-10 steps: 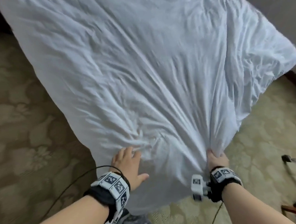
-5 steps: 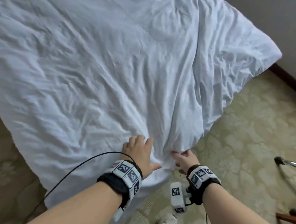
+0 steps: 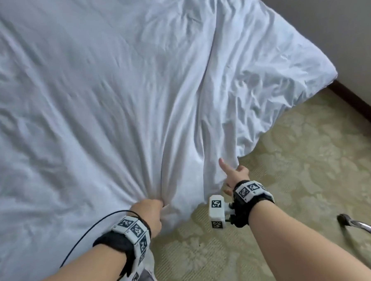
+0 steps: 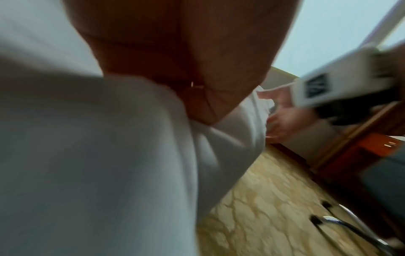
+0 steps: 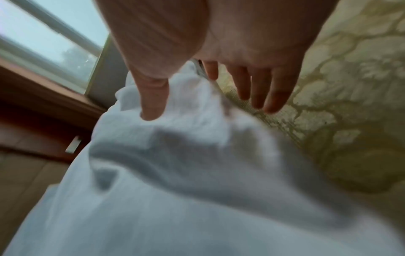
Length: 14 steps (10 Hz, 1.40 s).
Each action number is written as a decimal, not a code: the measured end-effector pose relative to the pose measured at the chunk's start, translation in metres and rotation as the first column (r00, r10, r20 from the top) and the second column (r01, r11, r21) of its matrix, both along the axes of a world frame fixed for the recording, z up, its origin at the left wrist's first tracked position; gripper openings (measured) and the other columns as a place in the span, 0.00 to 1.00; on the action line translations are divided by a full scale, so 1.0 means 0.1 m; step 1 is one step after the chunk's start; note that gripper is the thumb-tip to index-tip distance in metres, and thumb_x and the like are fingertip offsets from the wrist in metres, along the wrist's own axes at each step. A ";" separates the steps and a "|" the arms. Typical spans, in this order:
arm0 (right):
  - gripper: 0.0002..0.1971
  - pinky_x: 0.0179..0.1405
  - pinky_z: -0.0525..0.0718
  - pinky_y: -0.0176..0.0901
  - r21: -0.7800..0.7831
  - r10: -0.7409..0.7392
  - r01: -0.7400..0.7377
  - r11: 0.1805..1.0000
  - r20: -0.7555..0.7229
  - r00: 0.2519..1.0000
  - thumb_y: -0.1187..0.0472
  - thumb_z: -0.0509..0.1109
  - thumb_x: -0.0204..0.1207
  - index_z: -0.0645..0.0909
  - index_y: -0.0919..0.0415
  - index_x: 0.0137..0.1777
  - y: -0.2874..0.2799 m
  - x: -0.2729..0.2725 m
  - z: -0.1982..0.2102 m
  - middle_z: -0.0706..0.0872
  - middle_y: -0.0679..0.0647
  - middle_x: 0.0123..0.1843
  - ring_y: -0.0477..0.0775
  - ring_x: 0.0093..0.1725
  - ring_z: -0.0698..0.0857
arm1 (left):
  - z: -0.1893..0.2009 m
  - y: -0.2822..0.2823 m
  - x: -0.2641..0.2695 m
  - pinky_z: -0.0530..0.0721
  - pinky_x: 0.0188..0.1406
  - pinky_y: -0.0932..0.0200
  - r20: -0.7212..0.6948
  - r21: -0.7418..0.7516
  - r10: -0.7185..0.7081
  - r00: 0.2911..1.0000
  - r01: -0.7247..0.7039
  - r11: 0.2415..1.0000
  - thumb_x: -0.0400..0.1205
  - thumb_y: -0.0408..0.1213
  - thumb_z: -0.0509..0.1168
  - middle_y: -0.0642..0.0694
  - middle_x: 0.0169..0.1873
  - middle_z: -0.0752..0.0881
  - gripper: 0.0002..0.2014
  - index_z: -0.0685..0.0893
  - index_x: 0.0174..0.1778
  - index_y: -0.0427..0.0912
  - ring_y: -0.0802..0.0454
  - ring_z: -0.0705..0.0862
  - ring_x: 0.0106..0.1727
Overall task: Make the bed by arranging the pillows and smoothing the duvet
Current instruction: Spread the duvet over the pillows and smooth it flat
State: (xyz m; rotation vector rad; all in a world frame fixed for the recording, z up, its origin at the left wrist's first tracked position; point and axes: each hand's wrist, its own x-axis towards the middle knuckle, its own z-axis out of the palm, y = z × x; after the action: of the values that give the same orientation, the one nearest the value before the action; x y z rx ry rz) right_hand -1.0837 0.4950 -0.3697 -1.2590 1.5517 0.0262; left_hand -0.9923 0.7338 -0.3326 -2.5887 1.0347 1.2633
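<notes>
A white, creased duvet [image 3: 134,89] covers the bed and fills most of the head view. Its near edge hangs toward the carpet. My left hand [image 3: 150,208] is closed in a fist round a bunch of fabric at that near edge, and folds fan out from it. To the right, my right hand [image 3: 233,176] lies at the hanging edge with straight fingers. In the right wrist view its thumb [image 5: 153,104] rests on the duvet [image 5: 175,190] and the other fingers point past the cloth. No pillows show.
Patterned beige carpet [image 3: 290,199] runs along the near and right sides of the bed. A dark baseboard [image 3: 359,105] and a grey wall close the right side. A chrome chair leg [image 3: 361,225] stands at the lower right. A black cable [image 3: 94,226] trails from my left wrist.
My left hand lay flat on the duvet and now clenches a bunch of it. My right hand has let go of its pinch and slid right along the edge with fingers straight.
</notes>
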 end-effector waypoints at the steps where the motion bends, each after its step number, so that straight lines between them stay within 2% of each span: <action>1: 0.62 0.53 0.84 0.55 0.010 0.052 -0.052 0.999 -0.037 0.998 0.22 0.74 0.41 0.68 0.57 0.75 -0.27 0.39 -0.25 0.82 0.60 0.66 0.61 0.56 0.85 | 0.08 -0.19 0.26 0.82 0.58 0.56 -0.129 0.105 -0.235 0.963 0.249 0.963 0.80 0.34 0.63 0.41 0.59 0.88 0.15 0.86 0.61 0.41 0.42 0.85 0.63; 2: 0.33 0.58 0.78 0.46 -0.151 0.172 -0.189 0.970 -0.118 0.978 0.44 0.74 0.70 0.79 0.70 0.66 -0.43 0.30 -0.19 0.85 0.66 0.62 0.60 0.54 0.83 | 0.21 -0.46 0.63 0.79 0.40 0.63 -0.202 0.054 -0.208 0.957 0.222 0.973 0.78 0.34 0.64 0.46 0.45 0.91 0.14 0.89 0.56 0.40 0.48 0.86 0.50; 3: 0.32 0.62 0.79 0.52 -0.190 0.305 -0.409 0.893 -0.412 0.858 0.43 0.72 0.72 0.81 0.73 0.63 -0.64 -0.04 -0.02 0.84 0.71 0.62 0.69 0.60 0.83 | 0.35 -0.71 0.93 0.79 0.52 0.61 -0.128 -0.263 0.048 0.991 -0.081 0.961 0.79 0.37 0.62 0.47 0.57 0.87 0.15 0.83 0.61 0.47 0.47 0.83 0.59; 4: 0.23 0.45 0.84 0.42 0.262 0.746 -0.802 0.536 -0.592 0.305 0.51 0.68 0.79 0.77 0.68 0.67 -0.84 0.24 0.37 0.86 0.65 0.58 0.60 0.55 0.86 | 0.35 -0.95 1.22 0.74 0.70 0.48 0.074 -0.459 0.226 0.971 -0.168 0.872 0.79 0.44 0.63 0.45 0.74 0.71 0.26 0.68 0.74 0.52 0.42 0.69 0.75; 5: 0.20 0.48 0.81 0.40 0.527 0.709 -0.849 -0.032 -0.587 -0.391 0.49 0.61 0.82 0.80 0.62 0.64 -0.84 0.83 0.81 0.85 0.53 0.49 0.55 0.56 0.86 | 0.24 -1.07 1.33 0.69 0.70 0.40 0.150 -0.284 0.235 0.960 -0.186 0.941 0.75 0.55 0.67 0.46 0.76 0.63 0.30 0.68 0.73 0.57 0.39 0.62 0.77; 6: 0.16 0.47 0.80 0.43 0.216 0.647 -0.967 -0.135 -0.720 -0.251 0.46 0.60 0.82 0.80 0.57 0.48 -0.93 1.54 1.12 0.82 0.51 0.42 0.54 0.47 0.83 | 0.08 -1.18 1.22 0.71 0.65 0.44 0.191 -0.145 0.167 0.967 -0.140 0.979 0.79 0.43 0.64 0.45 0.70 0.69 0.19 0.75 0.66 0.52 0.38 0.68 0.70; 7: 0.14 0.55 0.80 0.48 -0.302 0.744 -0.940 -0.158 -0.663 0.088 0.50 0.65 0.79 0.78 0.56 0.59 -1.04 2.18 1.14 0.85 0.54 0.55 0.57 0.56 0.83 | 0.03 -1.39 1.14 0.73 0.66 0.46 0.227 -0.034 0.107 0.968 -0.102 0.994 0.82 0.36 0.58 0.43 0.69 0.69 0.18 0.73 0.69 0.48 0.38 0.70 0.69; 8: 0.22 0.71 0.71 0.54 -0.301 0.741 -0.912 -0.280 -0.672 -0.006 0.50 0.64 0.79 0.71 0.54 0.72 -1.23 2.51 0.90 0.75 0.53 0.73 0.57 0.73 0.71 | 0.03 -1.64 1.21 0.76 0.68 0.39 0.216 0.114 0.120 0.969 -0.147 0.983 0.83 0.33 0.56 0.40 0.71 0.68 0.21 0.70 0.74 0.47 0.36 0.69 0.71; 9: 0.29 0.77 0.59 0.61 -0.145 0.700 -0.973 -0.181 -0.714 -0.024 0.43 0.60 0.76 0.63 0.47 0.77 -1.87 2.37 0.64 0.61 0.47 0.82 0.53 0.83 0.55 | 0.01 -1.84 1.28 0.78 0.68 0.37 0.207 0.249 0.132 0.969 -0.183 0.951 0.83 0.34 0.55 0.40 0.74 0.67 0.24 0.66 0.77 0.48 0.35 0.67 0.75; 10: 0.37 0.78 0.54 0.63 0.009 0.617 -0.989 0.145 -0.783 0.083 0.31 0.54 0.74 0.55 0.46 0.81 -2.93 1.65 0.49 0.53 0.44 0.85 0.56 0.84 0.52 | -0.07 -1.97 1.27 0.79 0.68 0.39 0.261 0.336 0.124 0.957 -0.211 0.918 0.83 0.38 0.56 0.41 0.75 0.66 0.25 0.66 0.78 0.51 0.36 0.66 0.76; 11: 0.37 0.80 0.60 0.54 0.217 0.586 -0.944 0.247 -0.809 -0.033 0.36 0.56 0.76 0.60 0.56 0.80 -3.93 0.89 0.53 0.61 0.53 0.83 0.59 0.81 0.62 | -0.06 -2.17 1.24 0.78 0.69 0.41 0.288 0.448 0.124 0.950 -0.248 0.859 0.82 0.41 0.58 0.43 0.74 0.67 0.24 0.68 0.77 0.53 0.37 0.67 0.75; 12: 0.24 0.72 0.73 0.42 0.406 0.610 -0.886 0.224 -0.767 -0.198 0.47 0.58 0.83 0.73 0.61 0.72 -4.61 0.34 0.73 0.76 0.59 0.74 0.58 0.73 0.75 | -0.12 -2.30 1.22 0.77 0.71 0.41 0.295 0.525 0.173 0.940 -0.311 0.792 0.78 0.49 0.64 0.43 0.72 0.69 0.27 0.71 0.75 0.54 0.36 0.70 0.73; 13: 0.26 0.60 0.77 0.38 0.309 0.594 -0.891 0.331 -0.802 -0.058 0.42 0.62 0.79 0.77 0.60 0.69 -5.30 0.10 0.98 0.83 0.57 0.68 0.56 0.66 0.82 | -0.07 -2.48 1.26 0.81 0.67 0.48 0.233 0.620 0.025 0.972 -0.168 0.767 0.79 0.46 0.65 0.40 0.67 0.80 0.21 0.81 0.68 0.46 0.38 0.79 0.68; 14: 0.31 0.55 0.76 0.44 0.024 0.535 -0.851 0.524 -0.787 0.308 0.41 0.69 0.75 0.72 0.61 0.71 -5.82 0.27 1.04 0.82 0.61 0.68 0.62 0.60 0.82 | 0.23 -3.01 1.34 0.82 0.63 0.52 0.314 0.326 0.580 0.751 -0.660 0.677 0.84 0.37 0.62 0.34 0.63 0.85 0.17 0.82 0.65 0.33 0.39 0.84 0.65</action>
State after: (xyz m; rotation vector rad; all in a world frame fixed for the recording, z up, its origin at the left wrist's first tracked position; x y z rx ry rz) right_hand -1.0571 -0.0865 -0.2661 -2.4556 1.4793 0.9704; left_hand -0.8583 0.4324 -0.3099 -2.6907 -0.2105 1.1274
